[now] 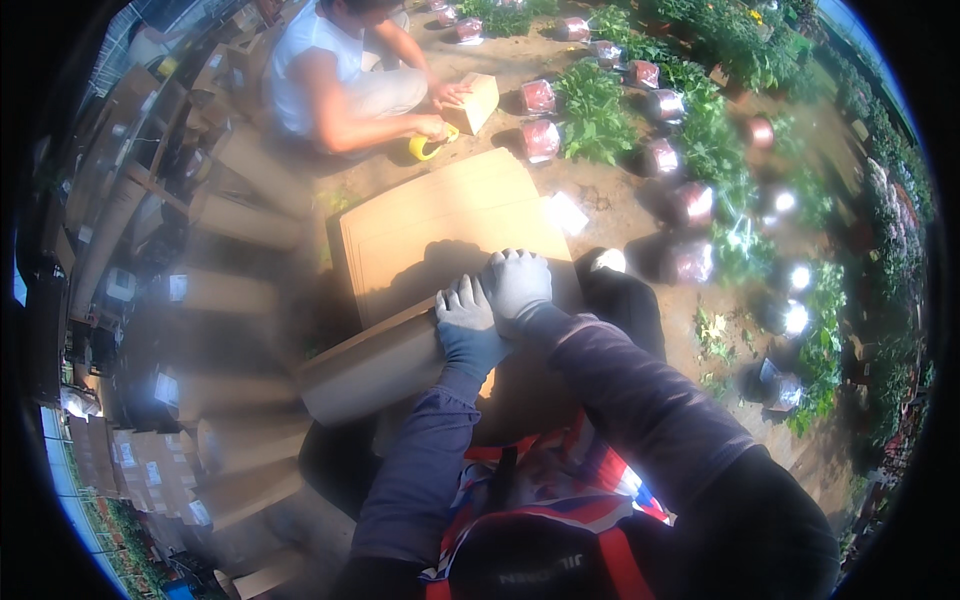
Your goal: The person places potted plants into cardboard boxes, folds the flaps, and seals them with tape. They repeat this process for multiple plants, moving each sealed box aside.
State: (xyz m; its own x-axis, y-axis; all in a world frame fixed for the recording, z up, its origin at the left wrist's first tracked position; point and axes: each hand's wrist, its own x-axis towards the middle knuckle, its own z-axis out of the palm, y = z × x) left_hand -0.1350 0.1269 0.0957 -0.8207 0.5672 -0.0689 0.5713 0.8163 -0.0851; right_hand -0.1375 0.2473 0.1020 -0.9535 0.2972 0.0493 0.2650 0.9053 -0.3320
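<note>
A long brown cardboard box (365,375) lies tilted across my lap. My left hand (466,318), in a grey-and-blue work glove, has its fingers bent over the box's upper edge. Right beside it, touching, my gloved right hand (520,284) is curled at the same edge, its fingertips partly hidden. What lies under both palms cannot be made out. Just beyond my hands, a stack of flat cardboard sheets (440,215) rests on the ground, with my shadow on it.
A person (325,75) crouches at the far left, one hand on a small carton (476,103), the other at a yellow tape dispenser (425,146). Long cardboard boxes (245,215) line the left. Wrapped pots with leafy plants (597,115) lie along the right. A white paper (566,213) lies by the sheets.
</note>
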